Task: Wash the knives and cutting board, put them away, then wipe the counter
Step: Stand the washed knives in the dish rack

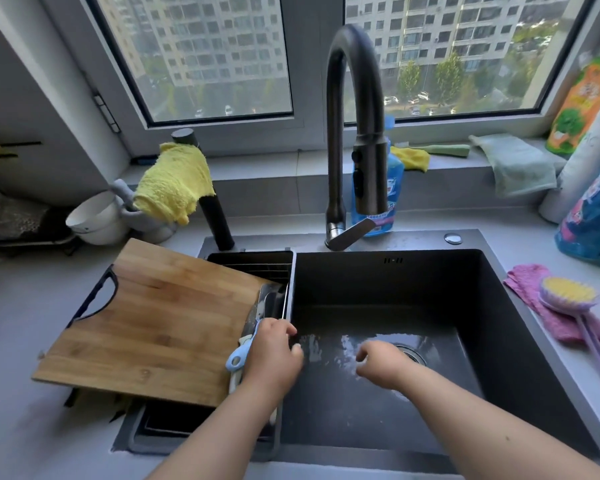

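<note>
Head view over a dark sink [499, 306] set in a grey counter [21, 306]. The left hand [274, 355] lies at the divider between the left compartment and the main basin, fingers curled downward; it touches the knives [253, 327], whose light and blue handles project toward the near side just left of the hand, but whether the fingers actually grip a handle cannot be told. The right hand [381, 363] hovers over the wet basin floor near the drain [411, 353], fingers loosely curled and holding nothing. The wooden cutting board [153, 323] rests tilted across the left compartment and the counter, its right edge beside the knives. The faucet [354, 133] arches over the basin's far edge. A yellow cloth [174, 181] hangs on a dark post at far left; a pink cloth [534, 292] and a long-handled brush [568, 296] lie on the counter to the right.
</note>
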Tool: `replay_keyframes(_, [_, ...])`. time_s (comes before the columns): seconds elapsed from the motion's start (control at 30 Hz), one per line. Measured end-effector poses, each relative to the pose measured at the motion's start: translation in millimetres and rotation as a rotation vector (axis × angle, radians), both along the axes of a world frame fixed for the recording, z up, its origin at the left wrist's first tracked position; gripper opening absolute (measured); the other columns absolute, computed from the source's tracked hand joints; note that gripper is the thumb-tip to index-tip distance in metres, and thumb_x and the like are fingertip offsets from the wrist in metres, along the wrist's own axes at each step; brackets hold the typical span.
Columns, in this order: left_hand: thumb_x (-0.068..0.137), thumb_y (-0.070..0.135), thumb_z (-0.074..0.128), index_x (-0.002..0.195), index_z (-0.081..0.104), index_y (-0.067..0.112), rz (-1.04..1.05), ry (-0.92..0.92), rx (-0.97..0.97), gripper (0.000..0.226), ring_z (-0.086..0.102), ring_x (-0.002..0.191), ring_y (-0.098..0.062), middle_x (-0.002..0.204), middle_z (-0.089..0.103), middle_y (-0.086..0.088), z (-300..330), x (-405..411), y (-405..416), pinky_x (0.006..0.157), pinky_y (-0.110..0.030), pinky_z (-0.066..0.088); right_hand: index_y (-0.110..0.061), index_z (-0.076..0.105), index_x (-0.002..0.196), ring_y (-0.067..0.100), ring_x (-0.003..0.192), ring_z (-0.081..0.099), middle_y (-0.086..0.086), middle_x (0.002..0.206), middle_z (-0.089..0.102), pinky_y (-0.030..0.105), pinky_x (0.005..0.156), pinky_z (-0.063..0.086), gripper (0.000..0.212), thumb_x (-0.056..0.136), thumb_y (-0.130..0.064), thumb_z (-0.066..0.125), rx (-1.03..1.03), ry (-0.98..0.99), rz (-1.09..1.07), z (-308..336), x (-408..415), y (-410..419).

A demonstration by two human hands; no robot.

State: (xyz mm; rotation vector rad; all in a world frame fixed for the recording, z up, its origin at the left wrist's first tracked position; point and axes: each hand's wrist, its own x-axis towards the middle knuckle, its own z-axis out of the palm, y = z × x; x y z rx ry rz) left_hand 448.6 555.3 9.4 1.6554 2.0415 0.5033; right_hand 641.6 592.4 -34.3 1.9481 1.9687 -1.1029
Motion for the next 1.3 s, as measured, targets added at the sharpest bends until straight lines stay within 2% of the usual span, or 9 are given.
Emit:
replay_keyframes(0.1, [0.086,0.023,0.059,0.105,0.055,0.024,0.146,-0.004,-0.037,0.019,0.057,0.081,-0.013,0.100,0.060,0.002,1,-20,-5,0.069,-0.026,0.046,-0.014,0.048,0.077,0.025,0.076,0.054,0.001,0.073,0.053,0.026,0.053,0.036,0.005,0.080,-0.010,0.047,0.116,0.025,-0.084,-2,-3,2])
replay_keyframes(0.17, [0.087,0.025,0.059,0.103,0.052,0.025,0.233,-0.014,-0.073,0.018,0.056,0.068,-0.010,0.086,0.063,0.003,3,-32,-9,0.053,-0.023,0.038,-0.018,0.036,0.064,0.022,0.064,0.040,-0.002,0.064,0.040,0.025,0.047,0.024,0.020,0.076,-0.005,0.044,0.142,0.045,-0.126,-3,-6,5])
replay_keyframes(0.37, [0.084,0.019,0.055,0.081,0.060,0.026,0.286,-0.011,-0.148,0.009,0.059,0.075,-0.015,0.082,0.064,0.008,0,-61,-16,0.058,-0.023,0.041,-0.025,0.048,0.107,0.022,0.094,0.053,0.001,0.108,0.038,0.026,0.066,0.043,0.032,0.078,-0.028,0.061,-0.047,0.145,-0.080,-2,-24,7])
replay_keyframes(0.7, [0.080,0.047,0.064,0.062,0.047,0.019,0.081,0.263,-0.455,0.038,0.064,0.073,-0.020,0.060,0.051,0.003,-20,-64,-24,0.053,-0.023,0.038,-0.020,0.061,0.087,0.019,0.086,0.061,0.001,0.090,0.068,0.023,0.058,0.040,0.014,0.082,-0.018,0.048,0.075,0.132,-0.084,-1,-53,2])
replay_keyframes(0.83, [0.079,0.053,0.064,0.100,0.063,0.029,0.058,0.306,-0.416,0.032,0.059,0.071,-0.017,0.079,0.062,0.008,-20,-59,-22,0.058,-0.022,0.039,-0.018,0.059,0.080,0.022,0.078,0.063,0.004,0.082,0.066,0.025,0.062,0.045,0.016,0.083,-0.014,0.044,0.047,0.160,-0.088,1,-56,-2])
replay_keyframes(0.93, [0.082,0.043,0.065,0.120,0.055,0.041,0.054,0.282,-0.370,0.040,0.057,0.065,-0.015,0.105,0.065,0.014,-18,-58,-21,0.052,-0.020,0.035,-0.017,0.063,0.086,0.022,0.085,0.067,0.003,0.081,0.065,0.024,0.061,0.047,0.021,0.084,-0.014,0.043,0.044,0.162,-0.096,1,-59,-2])
replay_keyframes(1.03, [0.080,0.027,0.062,0.134,0.040,0.052,0.070,0.218,-0.347,0.063,0.052,0.053,-0.010,0.100,0.065,0.019,-16,-55,-21,0.045,-0.019,0.032,-0.017,0.062,0.085,0.022,0.088,0.067,0.003,0.083,0.065,0.026,0.062,0.047,0.020,0.085,-0.013,0.042,0.042,0.166,-0.108,2,-61,-3])
replay_keyframes(1.17, [0.078,0.025,0.062,0.109,0.062,0.034,0.134,0.210,-0.357,0.032,0.051,0.052,-0.010,0.093,0.064,0.013,-13,-52,-20,0.044,-0.019,0.031,-0.021,0.058,0.076,0.024,0.090,0.068,0.007,0.089,0.068,0.031,0.067,0.052,0.020,0.085,-0.013,0.042,0.035,0.179,-0.126,2,-64,-4])
replay_keyframes(1.3, [0.079,0.028,0.061,0.078,0.059,0.018,0.158,0.225,-0.388,0.011,0.057,0.062,-0.012,0.065,0.049,0.010,-13,-51,-20,0.044,-0.019,0.030,-0.019,0.058,0.080,0.027,0.092,0.067,0.006,0.086,0.066,0.030,0.066,0.050,0.018,0.085,-0.014,0.042,0.027,0.182,-0.136,0,-64,-5])
